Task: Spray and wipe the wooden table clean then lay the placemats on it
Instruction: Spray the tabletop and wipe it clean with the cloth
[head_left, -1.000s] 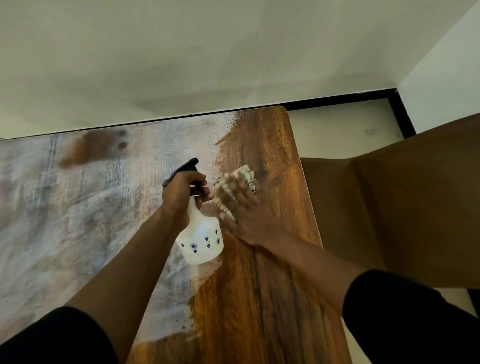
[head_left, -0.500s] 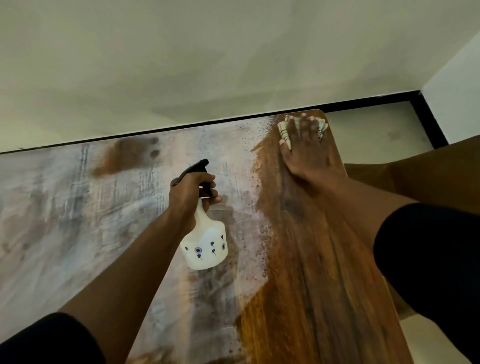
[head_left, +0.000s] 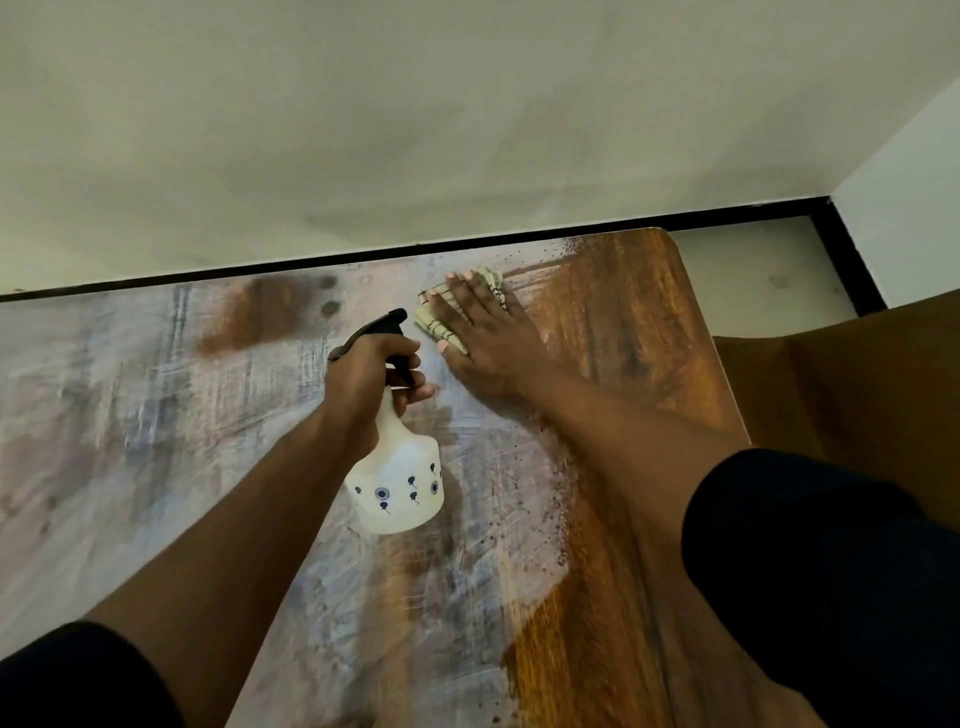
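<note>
The wooden table (head_left: 623, 322) fills the lower view; its left and middle are coated in a whitish dusty film, while a strip along the right side shows bare brown wood. My left hand (head_left: 371, 371) grips a white spray bottle (head_left: 397, 483) with a black trigger head, held above the table's middle. My right hand (head_left: 485, 332) lies flat with straight fingers on a pale checked cloth (head_left: 441, 325) and presses it to the table near the far edge. No placemats are in sight.
A pale wall (head_left: 467, 114) with a black skirting strip (head_left: 311, 262) runs right behind the table's far edge. A brown chair or cabinet surface (head_left: 857, 374) stands just off the table's right side, beside pale floor (head_left: 753, 270).
My right hand has slid the cloth from the far right corner leftward along the far edge, into the whitish film. My left hand and the bottle have stayed about where they were.
</note>
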